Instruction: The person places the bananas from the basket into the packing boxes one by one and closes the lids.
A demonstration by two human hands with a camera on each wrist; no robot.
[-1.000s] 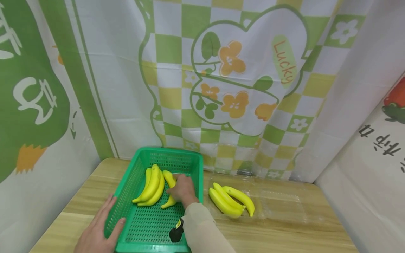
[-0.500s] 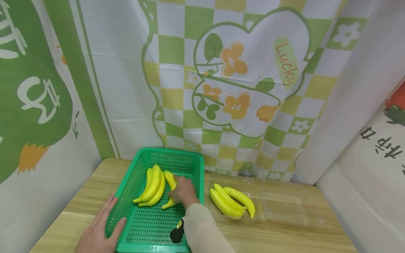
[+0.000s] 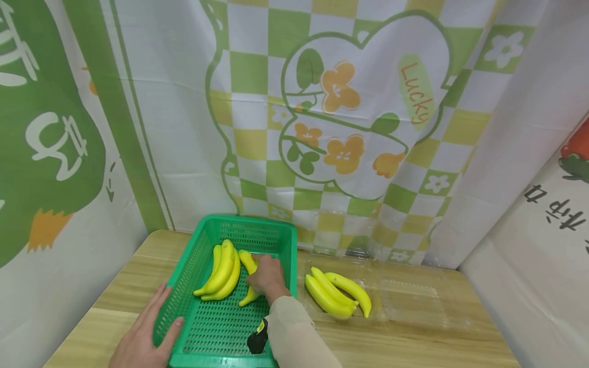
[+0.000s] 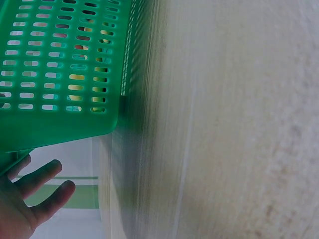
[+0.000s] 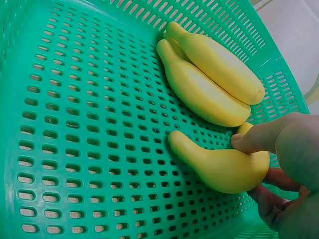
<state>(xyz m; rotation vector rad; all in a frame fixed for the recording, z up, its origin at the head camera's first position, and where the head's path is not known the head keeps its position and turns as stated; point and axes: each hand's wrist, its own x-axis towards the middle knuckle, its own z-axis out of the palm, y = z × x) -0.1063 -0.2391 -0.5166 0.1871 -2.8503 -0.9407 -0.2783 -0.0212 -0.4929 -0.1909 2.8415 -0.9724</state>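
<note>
A green perforated basket (image 3: 230,361) stands on the wooden table. Inside it my right hand (image 3: 268,276) grips a single yellow banana (image 5: 224,167), thumb on one side and fingers curled round the other. Beside that banana lies a cluster of bananas (image 3: 223,276), close to the basket's left wall. My left hand (image 3: 144,332) rests at the basket's left rim, fingers spread and fairly straight; in the left wrist view its fingers (image 4: 55,201) extend beside the green wall. Part of the held banana is hidden behind my right hand.
Several more bananas (image 3: 336,294) lie right of the basket in a clear plastic container (image 3: 409,296), whose edges are hard to make out. A patterned cloth (image 3: 359,102) hangs behind the table (image 3: 395,347), with printed side panels left and right.
The banana in my right hand has shifted slightly to the right inside the basket, a little farther from the cluster. My left hand stays at the rim.
</note>
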